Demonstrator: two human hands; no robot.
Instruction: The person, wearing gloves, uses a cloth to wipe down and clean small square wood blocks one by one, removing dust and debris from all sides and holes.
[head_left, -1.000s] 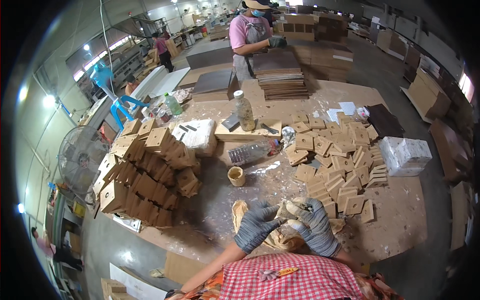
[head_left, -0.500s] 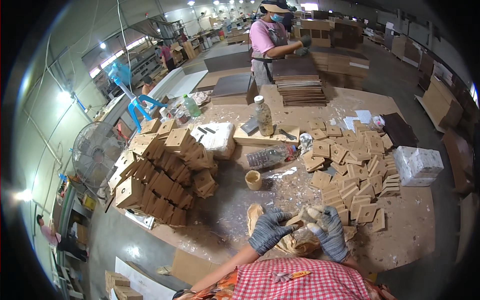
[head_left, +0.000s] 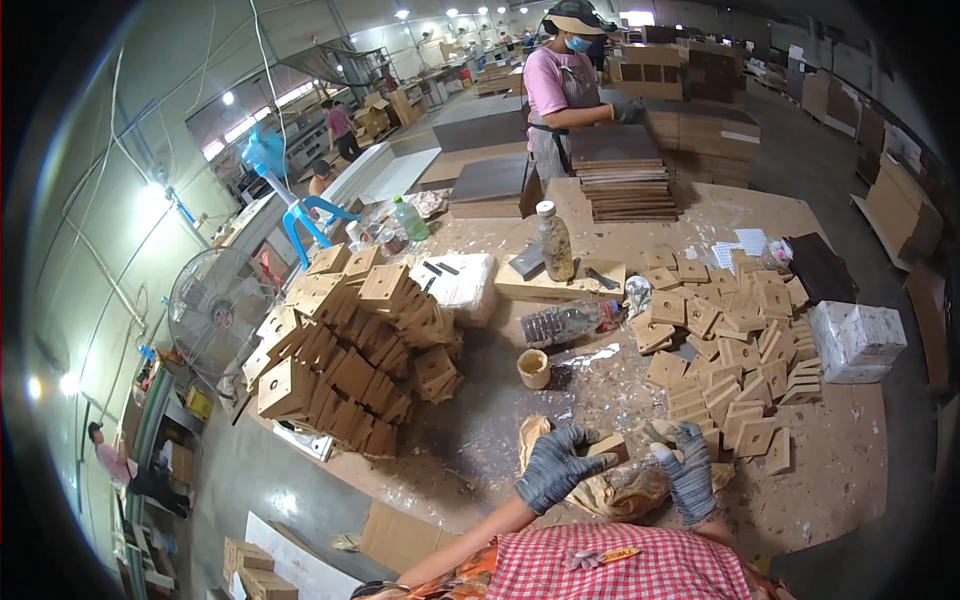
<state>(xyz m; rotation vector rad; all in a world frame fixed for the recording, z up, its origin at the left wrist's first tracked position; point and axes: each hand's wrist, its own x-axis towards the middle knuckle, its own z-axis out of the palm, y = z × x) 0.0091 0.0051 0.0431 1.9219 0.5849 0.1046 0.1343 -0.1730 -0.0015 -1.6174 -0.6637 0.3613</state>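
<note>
Wooden block, one, pinched by left fingers, right fingers parted, one cup

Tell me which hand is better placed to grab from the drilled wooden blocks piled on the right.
Probably the right hand: it is nearer the drilled wooden blocks and looks empty, while the left hand holds a wooden block.

- Block stack stood left on the table, block pile right.
- Cup sat between, before a lying bottle.
- Jar stood behind, on a board.
- Package lay right of the pile.
- Cloth lay nearside, between left hand and right hand.
- Fan stood left of the table.
</note>
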